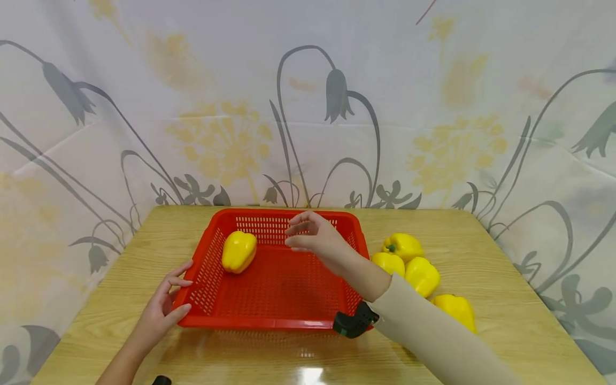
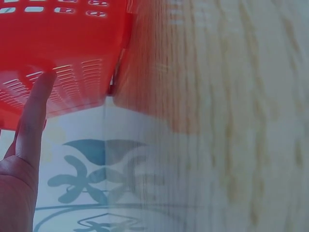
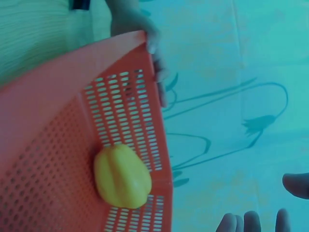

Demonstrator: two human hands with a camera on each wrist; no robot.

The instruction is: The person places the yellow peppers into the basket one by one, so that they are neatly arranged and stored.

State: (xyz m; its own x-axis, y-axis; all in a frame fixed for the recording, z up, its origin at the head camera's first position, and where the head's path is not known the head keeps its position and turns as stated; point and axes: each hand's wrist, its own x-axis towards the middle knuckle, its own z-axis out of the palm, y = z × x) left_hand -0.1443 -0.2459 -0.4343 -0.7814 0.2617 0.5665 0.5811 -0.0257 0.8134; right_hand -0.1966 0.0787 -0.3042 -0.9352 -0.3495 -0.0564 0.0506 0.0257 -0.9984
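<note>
A red perforated plastic basket stands on the wooden table. Inside it, near the left wall, lies one yellow bell pepper, also visible in the right wrist view as a yellow pepper. My left hand holds the basket's front left corner, thumb at the corner and fingers along the left rim; a straight finger lies against the outer wall. Over the right back part of the basket hovers my right hand, its fingers spread from the thumb and nothing between them.
Several yellow bell peppers sit to the right of the basket, partly behind my right sleeve. The wooden table ends at a flower-patterned cloth behind. A black wrist device overlaps the basket's front right corner.
</note>
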